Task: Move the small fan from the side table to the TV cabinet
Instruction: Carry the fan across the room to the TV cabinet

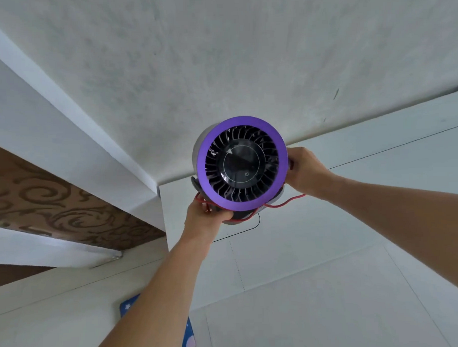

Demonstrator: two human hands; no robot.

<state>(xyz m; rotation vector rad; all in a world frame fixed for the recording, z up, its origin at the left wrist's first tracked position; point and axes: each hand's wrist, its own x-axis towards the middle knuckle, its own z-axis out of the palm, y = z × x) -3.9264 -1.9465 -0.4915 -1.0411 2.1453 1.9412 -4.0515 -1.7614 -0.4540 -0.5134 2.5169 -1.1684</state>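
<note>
Small fan point(242, 163) is held between both hands, which are extended forward of the body. The left hand point(207, 217) is closed around the lower left edge of the base, with the bunched red cable point(283, 204) gathered under its fingers. The right hand point(304, 170) is clamped on the right side of the housing, thumb forward.

Step in hand, as judged: carry or placement onto the white cabinet top point(328, 221) directly beneath the hands. Whether the base touches that surface cannot be determined.

Next move calls for a level, stable seating of the base, with the cable kept from under it, before either hand lets go.

Appearance: round grey housing, purple front ring, black curved vanes, glossy black centre disc bearing a power symbol. Face is tilted up toward the camera.
</note>
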